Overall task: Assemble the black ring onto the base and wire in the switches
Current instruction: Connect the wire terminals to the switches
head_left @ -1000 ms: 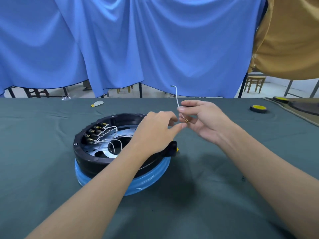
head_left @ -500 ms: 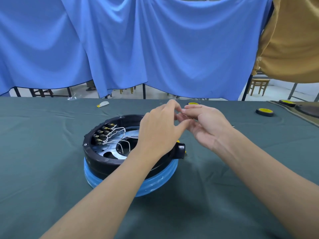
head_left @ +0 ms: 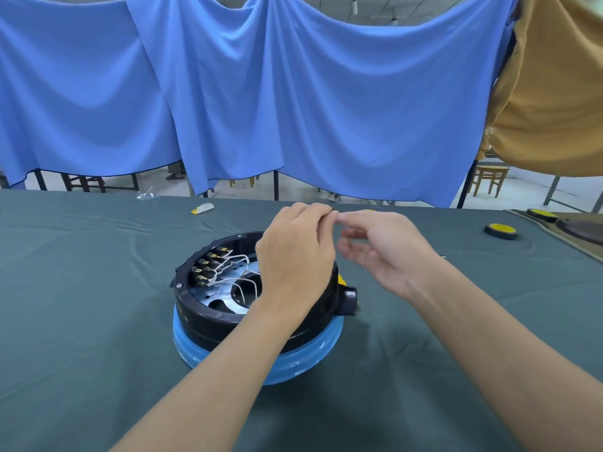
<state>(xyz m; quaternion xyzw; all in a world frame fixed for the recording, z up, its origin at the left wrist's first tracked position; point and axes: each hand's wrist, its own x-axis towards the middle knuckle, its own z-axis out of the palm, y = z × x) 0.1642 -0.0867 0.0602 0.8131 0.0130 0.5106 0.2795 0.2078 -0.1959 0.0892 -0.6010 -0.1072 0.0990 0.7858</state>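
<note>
Left hand [head_left: 295, 256] higher, terminal [head_left: 332, 209] above ring [head_left: 208, 316]

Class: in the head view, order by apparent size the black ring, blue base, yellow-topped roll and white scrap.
Black ring and blue base: alike, unranked.
Yellow-topped roll.
White scrap; both lie farther off, true sizes unsure.

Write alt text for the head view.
Left hand and right hand meet at the fingertips above a black ring on a blue base on a green table; white wires run to switches inside it. What they hold is unclear.
</note>
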